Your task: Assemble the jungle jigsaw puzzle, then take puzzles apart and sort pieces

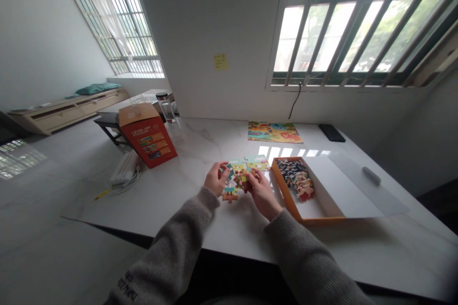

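A partly joined jigsaw puzzle (pixel 257 162) with a bright picture lies on the white table between my hands. At its left edge is my left hand (pixel 214 179), thumb and fingers closed around a teal-and-white puzzle piece (pixel 228 169). My right hand (pixel 264 194) comes in from the right, pinching a brown-and-yellow puzzle piece (pixel 244 181) just over the joined part. Fingers hide some of both pieces. A brown-edged section (pixel 230 197) juts out at the puzzle's near edge.
Right of my hands stands an orange-rimmed box (pixel 291 200) with loose puzzle pieces (pixel 296 176). Behind lie a picture sheet (pixel 275 132) and a black phone (pixel 331 133). Leftward are a red puzzle carton (pixel 150 140), a glass bottle (pixel 166 108) and a white power strip (pixel 124 167) with cable.
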Demonstrator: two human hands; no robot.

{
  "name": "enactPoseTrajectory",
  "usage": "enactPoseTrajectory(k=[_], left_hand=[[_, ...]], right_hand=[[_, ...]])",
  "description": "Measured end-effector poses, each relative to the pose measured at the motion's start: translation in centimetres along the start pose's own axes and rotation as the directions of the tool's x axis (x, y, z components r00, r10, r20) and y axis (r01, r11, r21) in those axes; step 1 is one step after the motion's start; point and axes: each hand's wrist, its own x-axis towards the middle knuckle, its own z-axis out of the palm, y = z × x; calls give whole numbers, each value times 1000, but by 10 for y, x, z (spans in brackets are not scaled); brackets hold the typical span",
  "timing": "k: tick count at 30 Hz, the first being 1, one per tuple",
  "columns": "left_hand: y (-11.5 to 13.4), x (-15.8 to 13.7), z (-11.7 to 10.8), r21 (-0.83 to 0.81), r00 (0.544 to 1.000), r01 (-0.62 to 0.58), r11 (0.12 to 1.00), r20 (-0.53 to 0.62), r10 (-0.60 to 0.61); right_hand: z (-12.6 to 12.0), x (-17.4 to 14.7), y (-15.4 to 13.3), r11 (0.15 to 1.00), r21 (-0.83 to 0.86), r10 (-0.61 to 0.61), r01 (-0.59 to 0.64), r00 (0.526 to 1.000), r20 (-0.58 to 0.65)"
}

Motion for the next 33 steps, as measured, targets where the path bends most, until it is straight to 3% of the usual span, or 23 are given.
enactPoseTrajectory(k=[1,3,5,7,9,10,12,14,16,20,23,28,30,33], left_hand=[[-1,4,-3,197,997,-71,978,-10,74],[-5,12,-6,523,986,-158,837,42,160],[-10,19,-7,652,985,-172,739,115,128],[-15,23,-7,657,987,-156,737,128,95],[-18,25,-7,540,994,-109,834,64,89],[-19,25,-8,408,997,-72,910,24,68],[-17,22,-7,-12,999,33,999,22,-32],[-13,17,-2,-430,983,164,888,150,-109],[-8,11,6,-637,951,270,722,292,-98],[-2,4,26,-724,905,365,586,423,-41],[-3,7,32,-739,903,397,545,420,-88],[-7,12,32,-717,884,463,521,411,-221],[-9,11,32,-717,883,460,524,434,-180],[-15,9,34,-721,908,364,589,417,-51]], right_hand=[[-3,2,-1,1000,8,-19,20,999,-47],[-7,6,-3,999,13,-42,44,993,-114],[-10,8,-4,998,10,-53,55,988,-146],[-11,10,-4,998,9,-57,59,986,-157],[-11,10,-5,997,28,-61,66,985,-160],[-11,10,-6,996,51,-64,72,986,-154],[-9,10,-8,989,123,-73,87,991,-113],[-4,9,-10,979,185,-83,90,995,-48],[0,7,-10,977,197,-80,78,997,3],[5,6,-2,992,112,-68,65,997,19],[2,7,6,997,-6,-83,82,996,-28],[-2,10,12,983,-156,-119,98,984,-131],[-3,11,12,977,-179,-142,113,977,-157],[-6,16,7,978,-144,-184,153,953,-239]])
